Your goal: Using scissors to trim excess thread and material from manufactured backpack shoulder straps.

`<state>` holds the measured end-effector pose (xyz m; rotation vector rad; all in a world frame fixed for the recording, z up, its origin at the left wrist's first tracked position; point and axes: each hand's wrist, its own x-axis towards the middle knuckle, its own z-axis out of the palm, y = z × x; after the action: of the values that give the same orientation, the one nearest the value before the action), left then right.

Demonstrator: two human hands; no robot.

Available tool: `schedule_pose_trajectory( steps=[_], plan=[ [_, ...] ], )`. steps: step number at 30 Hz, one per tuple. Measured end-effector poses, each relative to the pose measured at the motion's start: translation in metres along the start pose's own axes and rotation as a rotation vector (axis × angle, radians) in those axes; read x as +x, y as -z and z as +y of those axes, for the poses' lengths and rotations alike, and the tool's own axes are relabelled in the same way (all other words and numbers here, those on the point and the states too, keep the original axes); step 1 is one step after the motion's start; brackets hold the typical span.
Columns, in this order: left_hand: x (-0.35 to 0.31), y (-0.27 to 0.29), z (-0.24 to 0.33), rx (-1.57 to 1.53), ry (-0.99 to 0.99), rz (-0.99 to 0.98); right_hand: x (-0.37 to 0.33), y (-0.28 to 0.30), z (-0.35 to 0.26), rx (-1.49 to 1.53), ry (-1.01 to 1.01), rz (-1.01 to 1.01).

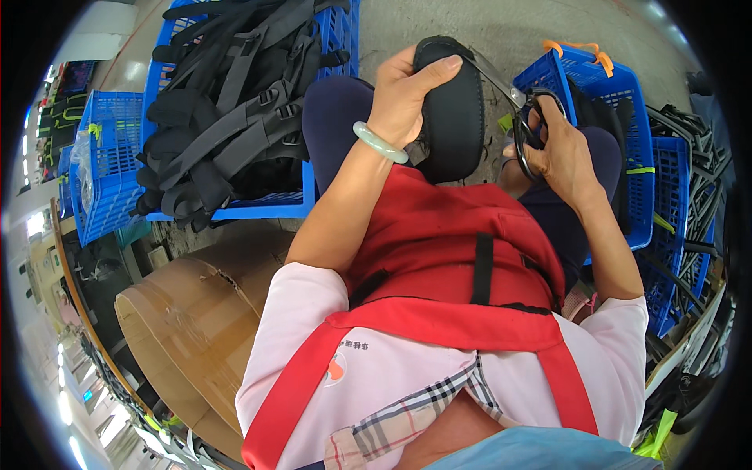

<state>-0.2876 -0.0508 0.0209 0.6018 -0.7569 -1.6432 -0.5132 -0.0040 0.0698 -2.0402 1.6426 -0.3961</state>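
A padded black strap piece (458, 117) with a stitched edge is held up over my lap. My left hand (411, 90) grips its left side, the thumb lying flat across the top near the edge. In my right hand (558, 157) is a pair of scissors (513, 95) with black handles, my fingers through the loops. The scissors' blades point up and left, their tips at or very near the strap piece's upper right edge. Whether they touch thread there is too small to tell.
At the left a blue basket (266, 210) is heaped with black straps (243, 117) with buckles. Another blue basket (641, 196) stands by my right knee, more black pieces (689, 149) beyond it. A cardboard box (188, 329) sits at my left side. My red apron (446, 235) covers my lap.
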Motion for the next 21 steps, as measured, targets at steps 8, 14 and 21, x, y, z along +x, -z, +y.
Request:
schedule_pose_trajectory(
  steps=[8, 14, 21],
  plan=[
    [-0.001, 0.000, -0.003, 0.015, 0.015, -0.013, 0.007, 0.002, -0.004, -0.010, -0.029, -0.047],
    [0.000, 0.001, -0.006, 0.002, 0.038, -0.018, 0.005, 0.001, 0.004, 0.128, -0.038, -0.129],
    [-0.003, 0.002, -0.007, 0.035, 0.038, -0.071, 0.000, 0.005, 0.015, 0.288, -0.025, -0.196]
  ],
)
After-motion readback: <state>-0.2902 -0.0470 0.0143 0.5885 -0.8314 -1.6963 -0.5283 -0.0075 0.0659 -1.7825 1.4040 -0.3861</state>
